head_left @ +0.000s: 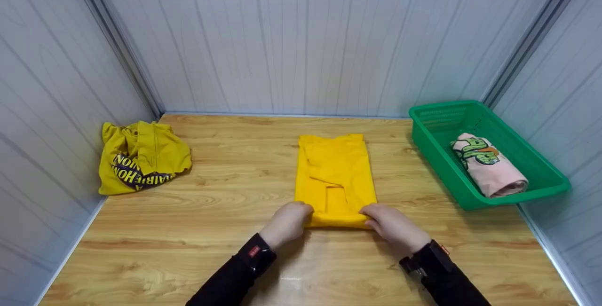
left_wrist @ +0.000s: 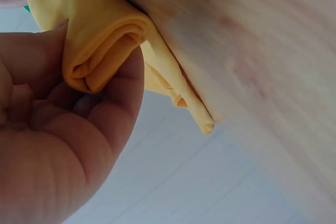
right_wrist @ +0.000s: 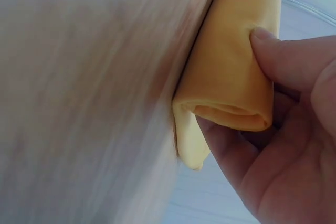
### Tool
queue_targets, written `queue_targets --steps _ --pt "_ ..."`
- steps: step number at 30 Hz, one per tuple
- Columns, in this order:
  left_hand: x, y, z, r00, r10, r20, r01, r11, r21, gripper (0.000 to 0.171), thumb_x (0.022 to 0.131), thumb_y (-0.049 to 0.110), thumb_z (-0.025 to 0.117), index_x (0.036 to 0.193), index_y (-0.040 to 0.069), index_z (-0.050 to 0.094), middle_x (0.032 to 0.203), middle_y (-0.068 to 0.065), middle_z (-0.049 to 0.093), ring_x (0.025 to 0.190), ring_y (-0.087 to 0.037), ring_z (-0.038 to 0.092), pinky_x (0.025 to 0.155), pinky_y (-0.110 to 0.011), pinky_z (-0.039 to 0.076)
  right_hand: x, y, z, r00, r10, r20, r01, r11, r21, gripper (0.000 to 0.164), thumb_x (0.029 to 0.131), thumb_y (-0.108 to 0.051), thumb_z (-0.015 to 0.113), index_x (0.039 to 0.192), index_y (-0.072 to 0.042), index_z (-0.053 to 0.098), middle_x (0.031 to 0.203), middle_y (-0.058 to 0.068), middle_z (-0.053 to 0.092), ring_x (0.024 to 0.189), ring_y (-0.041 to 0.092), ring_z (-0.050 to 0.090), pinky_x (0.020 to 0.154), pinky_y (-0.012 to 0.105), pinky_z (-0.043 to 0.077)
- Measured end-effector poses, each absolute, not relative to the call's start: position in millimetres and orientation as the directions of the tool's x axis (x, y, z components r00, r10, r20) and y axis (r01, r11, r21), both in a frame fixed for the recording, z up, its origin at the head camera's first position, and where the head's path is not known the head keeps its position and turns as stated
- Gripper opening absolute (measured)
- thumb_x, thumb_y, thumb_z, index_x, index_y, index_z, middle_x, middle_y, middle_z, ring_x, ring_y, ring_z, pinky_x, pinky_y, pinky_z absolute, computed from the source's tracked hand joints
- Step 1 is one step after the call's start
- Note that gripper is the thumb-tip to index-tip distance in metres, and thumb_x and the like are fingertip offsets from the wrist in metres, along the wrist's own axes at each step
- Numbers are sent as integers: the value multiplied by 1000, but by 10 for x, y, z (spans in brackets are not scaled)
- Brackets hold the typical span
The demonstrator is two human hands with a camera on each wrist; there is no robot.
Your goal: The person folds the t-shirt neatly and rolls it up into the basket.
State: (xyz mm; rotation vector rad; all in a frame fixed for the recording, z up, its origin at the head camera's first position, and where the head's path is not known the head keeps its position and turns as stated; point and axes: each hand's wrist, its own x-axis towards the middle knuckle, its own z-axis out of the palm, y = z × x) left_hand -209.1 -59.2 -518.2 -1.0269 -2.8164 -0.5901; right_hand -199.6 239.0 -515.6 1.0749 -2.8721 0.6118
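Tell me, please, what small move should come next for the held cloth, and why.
I would probably roll the held cloth slightly toward the back wall: the left grip and right grip pinch the ends of its rolled near edge, while its far part lies unrolled on the table.

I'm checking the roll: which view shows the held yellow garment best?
The head view: the yellow garment shows from above, flat part and rolled edge together. The left wrist view shows mainly the roll's left end close up; the right wrist, its right end.
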Motion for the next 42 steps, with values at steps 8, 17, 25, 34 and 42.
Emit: queue_targets --steps 8,17,25,34,42 --pt "-2147 -605 -5171 -789 585 186 603 681 416 15 82 -5 63 77 8 60 69 2 53 65 -17 52 66 -35 49 -2024 2381 -5151 -790 -604 108 -592 704 -393 18 98 -5 58 114 -2 63 107 13 66 99 29 63 86 48 50" --pt "-2186 -618 -5163 -788 583 198 604 668 435 8 85 -3 63 84 5 64 72 -3 57 68 -21 56 68 -38 50 -2049 2377 -5154 -804 -589 84 -567 716 -407 19 99 -7 57 116 -2 64 107 13 66 100 28 63 87 47 50" --pt "-2253 -615 -5169 -794 576 196 595 669 445 6 85 -1 67 82 4 65 73 -5 61 70 -22 59 69 -39 51 -2080 2383 -5178 -798 -591 115 -585 714 -384 18 98 -7 58 114 -1 65 103 12 64 95 27 63 82 45 51" --pt "-2282 -610 -5160 -796 570 205 594 668 449 7 84 -1 66 80 3 64 72 -5 59 69 -23 58 68 -39 50 -2096 2362 -5176 -798 -588 134 -591 718 -368 17 97 -6 60 112 -1 66 98 10 63 90 25 62 79 43 51" --pt "-2300 -601 -5160 -805 561 191 579 674 459 4 85 0 66 83 2 64 78 -8 63 75 -26 61 71 -41 51 -2093 2331 -5175 -843 -524 123 -529 763 -370 14 96 -6 62 109 -2 62 102 13 64 95 29 63 82 46 51"
